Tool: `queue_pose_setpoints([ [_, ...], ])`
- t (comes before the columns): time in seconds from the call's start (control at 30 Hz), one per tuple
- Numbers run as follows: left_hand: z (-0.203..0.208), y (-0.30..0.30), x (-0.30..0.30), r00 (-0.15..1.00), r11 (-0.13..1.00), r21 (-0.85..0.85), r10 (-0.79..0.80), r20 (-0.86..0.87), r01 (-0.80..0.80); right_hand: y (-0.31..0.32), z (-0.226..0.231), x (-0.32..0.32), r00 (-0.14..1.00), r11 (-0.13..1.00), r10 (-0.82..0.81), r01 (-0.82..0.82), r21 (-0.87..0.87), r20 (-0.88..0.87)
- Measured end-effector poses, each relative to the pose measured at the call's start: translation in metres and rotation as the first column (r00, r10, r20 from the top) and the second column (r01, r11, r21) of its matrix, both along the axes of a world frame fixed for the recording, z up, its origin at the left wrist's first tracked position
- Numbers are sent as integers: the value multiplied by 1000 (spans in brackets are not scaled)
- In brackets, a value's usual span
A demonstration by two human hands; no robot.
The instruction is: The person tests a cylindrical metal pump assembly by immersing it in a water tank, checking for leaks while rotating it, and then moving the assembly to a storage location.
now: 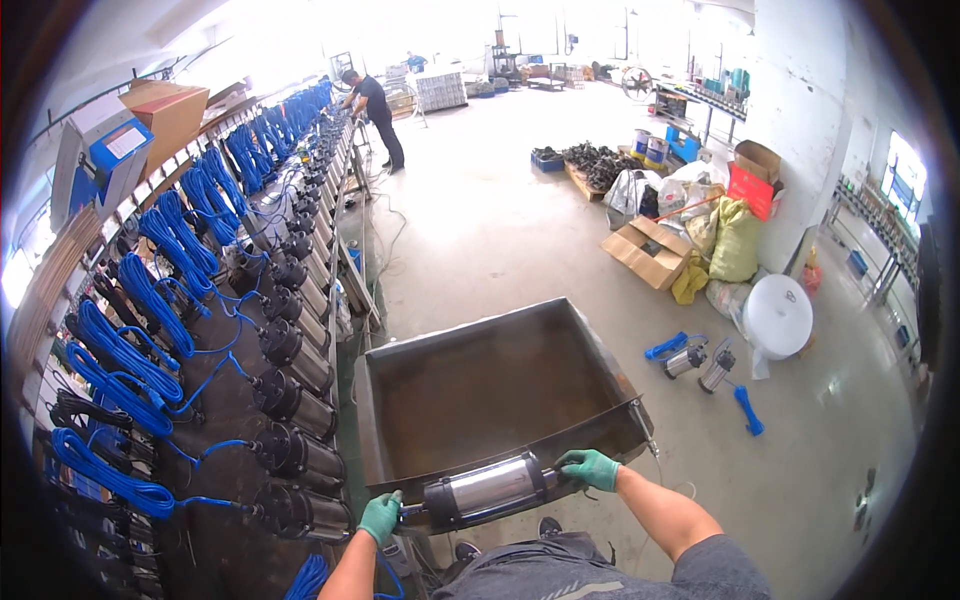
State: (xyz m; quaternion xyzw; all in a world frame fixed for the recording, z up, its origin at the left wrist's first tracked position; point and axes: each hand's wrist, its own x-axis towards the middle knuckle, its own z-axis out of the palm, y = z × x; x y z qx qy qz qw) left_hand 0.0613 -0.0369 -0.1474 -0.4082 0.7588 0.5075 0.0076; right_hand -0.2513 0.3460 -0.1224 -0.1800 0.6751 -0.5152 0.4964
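Observation:
A cylindrical pump (492,488) with a shiny steel body and black ends lies lengthwise across the near rim of a metal tank (440,342). At its left end, my green-gloved left hand (380,516) is closed around the end by the blue cable. My right hand (592,468), gloved in green too, is closed on the narrow part at the opposite end; its fingertips are partly hidden. Brown liquid appears to fill the tank behind the pump.
Along the left runs a long bench with rows of similar pumps (290,395) and blue cable coils (125,480). Two pumps (716,370) stand on the floor at right, near a white drum (778,316), sacks (733,240) and a cardboard box (648,252). A person (376,115) works farther back.

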Motion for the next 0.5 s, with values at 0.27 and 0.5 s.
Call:
queue_pose_setpoints([
  [0.27, 16, 10, 10, 830, 608, -686, -557, -10, 399, -11, -11, -38, 965, 862, -14, -120, 492, 261],
  [0.5, -13, -18, -6, 993, 820, 563, 54, 103, -103, -5, -4, -34, 850, 837, 488, -390, 383, -200],
])
